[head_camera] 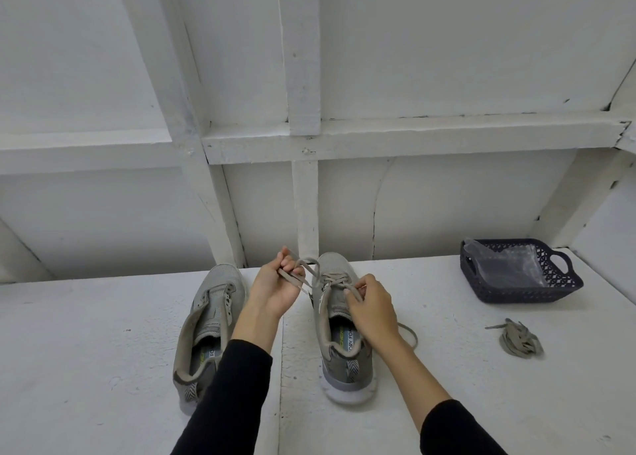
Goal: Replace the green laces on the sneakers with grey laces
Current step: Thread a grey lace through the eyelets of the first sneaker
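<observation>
1. The left hand [275, 287] pinches one end of the lace [311, 277] and lifts it; if it pulls too hard, the other end may slip out of its eyelet.
2. The right hand [370, 308] pinches the lace at the right sneaker [340, 327] on the worktop [103, 351]; a skipped eyelet would spoil the lacing.
3. The left sneaker [206, 330] has no lace, and a spare lace bundle [521, 337] lies well apart beside the dark basket [516, 270]; its colour reads unclear, so the laces may be confused.

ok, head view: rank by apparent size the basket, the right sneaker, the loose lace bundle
1. right sneaker and basket: look close in size, and the sneaker is nearer the camera, so no firm order between them.
2. loose lace bundle: clearly smallest.
</observation>
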